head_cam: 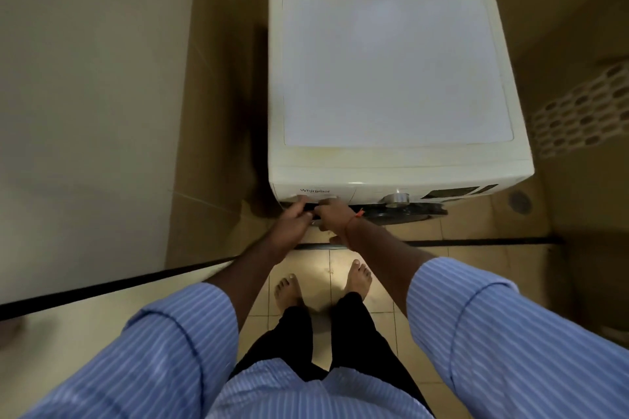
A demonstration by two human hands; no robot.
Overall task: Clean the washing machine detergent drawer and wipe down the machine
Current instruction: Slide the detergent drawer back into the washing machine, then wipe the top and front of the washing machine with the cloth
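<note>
A white front-loading washing machine (391, 78) stands in a tiled corner, seen from above. Its detergent drawer (315, 193) is the left part of the front panel, under the brand name. My left hand (295, 216) and my right hand (335, 211) are side by side at the lower edge of the drawer front, fingers curled round its handle recess. The drawer front sits flush with the panel as far as I can tell. A red thread is tied round my right wrist. The fingertips are hidden under the drawer edge.
A chrome program knob (396, 198) and a dark display (459, 192) lie right of the drawer. A white perforated laundry basket (578, 112) stands to the right of the machine. A wall (85, 95) closes the left side. A floor drain (519, 202) and a dark threshold strip (476, 241) are on the tiled floor.
</note>
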